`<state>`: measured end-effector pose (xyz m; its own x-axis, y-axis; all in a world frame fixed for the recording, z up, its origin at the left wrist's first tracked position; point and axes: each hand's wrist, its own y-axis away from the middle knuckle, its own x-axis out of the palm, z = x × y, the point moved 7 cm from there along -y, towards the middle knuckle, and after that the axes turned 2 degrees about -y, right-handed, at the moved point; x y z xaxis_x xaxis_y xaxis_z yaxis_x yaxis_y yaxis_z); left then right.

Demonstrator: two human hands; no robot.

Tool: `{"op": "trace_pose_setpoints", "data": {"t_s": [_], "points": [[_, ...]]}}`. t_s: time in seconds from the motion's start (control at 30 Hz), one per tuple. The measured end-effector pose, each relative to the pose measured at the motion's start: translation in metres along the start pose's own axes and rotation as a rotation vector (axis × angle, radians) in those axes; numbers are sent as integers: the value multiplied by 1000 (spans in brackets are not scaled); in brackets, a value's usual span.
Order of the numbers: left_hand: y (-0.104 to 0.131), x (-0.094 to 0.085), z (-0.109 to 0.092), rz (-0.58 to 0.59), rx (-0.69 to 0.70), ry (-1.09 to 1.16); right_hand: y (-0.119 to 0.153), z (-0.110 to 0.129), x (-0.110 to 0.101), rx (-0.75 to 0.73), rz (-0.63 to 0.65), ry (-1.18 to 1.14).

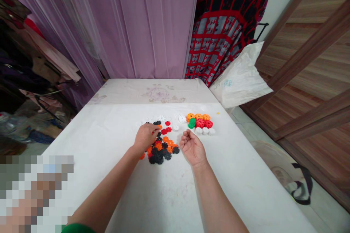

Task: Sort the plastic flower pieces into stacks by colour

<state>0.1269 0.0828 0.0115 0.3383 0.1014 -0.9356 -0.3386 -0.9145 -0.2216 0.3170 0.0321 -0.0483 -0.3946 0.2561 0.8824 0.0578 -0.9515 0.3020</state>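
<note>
A loose pile of black and orange notched discs [160,154] lies in the middle of the white table. Over its upper left part is my left hand [146,136], fingertips pinched together at an orange disc; whether they grip it is hard to see. To the right of the pile my right hand [194,149] rests palm up with its fingers curled; what they hold, if anything, is too small to tell. Beyond it stand stacks of orange discs [198,117], red discs [200,123], green discs [192,123] and white discs [205,131]. Some red discs [165,130] lie between the hands.
The white table [169,196] has a flowered cover at its far end. A white bag [240,80] stands beyond its right edge, near wooden doors [311,72]. Purple curtains [147,25] hang behind. Clothes [41,54] are at the left, and a blurred patch covers the lower left corner.
</note>
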Motion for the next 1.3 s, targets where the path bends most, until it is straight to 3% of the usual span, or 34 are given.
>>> {"op": "trace_pose_setpoints", "data": {"t_s": [0.3,0.5,0.67,0.8,0.97,1.13,1.3], "points": [[-21,-8,37,15,-79,-128,0,-2,2,14,19,27],[-48,3,42,96,-130,-117,-2,-3,0,12,41,52],[-63,3,66,117,-210,-132,-4,-3,-1,10,52,42],[-69,2,82,183,-172,-129,-4,-3,2,16,35,39],[-75,2,85,271,-89,-127,-1,0,2,28,-33,-22],[-79,2,83,335,-33,-142,0,5,0,-6,-14,14],[-78,2,81,342,-20,-175,7,30,-3,-65,4,22]]}}
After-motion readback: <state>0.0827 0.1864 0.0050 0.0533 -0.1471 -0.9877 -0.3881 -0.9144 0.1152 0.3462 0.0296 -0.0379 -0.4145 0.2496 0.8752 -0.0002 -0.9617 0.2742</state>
